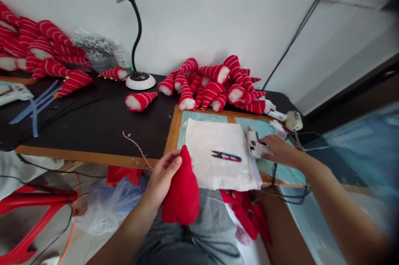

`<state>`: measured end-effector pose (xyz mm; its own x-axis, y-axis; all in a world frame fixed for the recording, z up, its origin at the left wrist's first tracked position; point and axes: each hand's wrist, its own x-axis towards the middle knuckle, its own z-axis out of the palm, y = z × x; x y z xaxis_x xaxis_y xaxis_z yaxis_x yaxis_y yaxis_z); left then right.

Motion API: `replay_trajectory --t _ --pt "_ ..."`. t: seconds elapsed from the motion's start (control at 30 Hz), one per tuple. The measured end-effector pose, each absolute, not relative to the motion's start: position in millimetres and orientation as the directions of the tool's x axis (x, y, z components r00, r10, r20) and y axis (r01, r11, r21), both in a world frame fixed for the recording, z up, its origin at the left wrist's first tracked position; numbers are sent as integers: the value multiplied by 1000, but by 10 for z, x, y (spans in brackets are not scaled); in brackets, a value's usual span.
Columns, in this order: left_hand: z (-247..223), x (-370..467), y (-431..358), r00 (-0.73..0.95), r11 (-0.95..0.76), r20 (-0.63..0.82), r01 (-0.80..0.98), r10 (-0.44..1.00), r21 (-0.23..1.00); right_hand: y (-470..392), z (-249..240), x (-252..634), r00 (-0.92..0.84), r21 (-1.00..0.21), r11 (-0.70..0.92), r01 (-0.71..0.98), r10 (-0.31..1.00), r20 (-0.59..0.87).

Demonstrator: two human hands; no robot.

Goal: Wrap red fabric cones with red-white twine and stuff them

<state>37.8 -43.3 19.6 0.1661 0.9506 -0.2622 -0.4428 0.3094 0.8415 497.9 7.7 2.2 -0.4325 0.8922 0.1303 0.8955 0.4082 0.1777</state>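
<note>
1. The left hand (163,173) has its grip clamped on a red cloth piece (181,198), thumb showing, above the lap in front of the table (99,121); some fingers are hidden
2. The right hand (279,149) meets the handle of a white glue gun (254,143), partly covering it; whether this grip has closed, I cannot tell
3. Snips (226,156) lie on a white sheet (215,134), left of the gun
4. A striped cord (137,145) disappears behind the left hand
5. The top edge cuts off the lamp (137,28)
</note>
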Motion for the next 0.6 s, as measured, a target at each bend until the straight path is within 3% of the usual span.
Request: replay_trajectory --t 0.13,0.17,0.23,0.3,0.4,0.5,0.57,0.6 --pt "151 433 -407 170 313 -263 -519 950 796 -194 270 4533 -369 136 344 929 876 309" --pt "132 449 -407 155 298 -254 -519 955 801 -314 344 4256 -310 22 327 945 870 383" --pt "97 493 -409 128 245 -210 -515 969 821 -563 440 3578 -164 -315 344 885 862 481" --pt "73 548 -410 129 160 -108 -518 986 840 -759 439 2891 -170 -584 396 709 899 403" --pt "56 586 -401 152 20 66 -501 986 865 -846 304 2182 -202 -824 361 437 932 301" --pt "49 419 -335 175 -51 122 -363 977 930 -742 153 1931 -148 -932 274 239 958 244" --pt "52 133 -231 89 -120 132 -128 987 984 -670 85 1905 -157 -965 225 138 967 203" --pt "58 -56 -160 -38 -155 157 58 987 986 -650 56 1908 -171 -976 199 94 969 181"
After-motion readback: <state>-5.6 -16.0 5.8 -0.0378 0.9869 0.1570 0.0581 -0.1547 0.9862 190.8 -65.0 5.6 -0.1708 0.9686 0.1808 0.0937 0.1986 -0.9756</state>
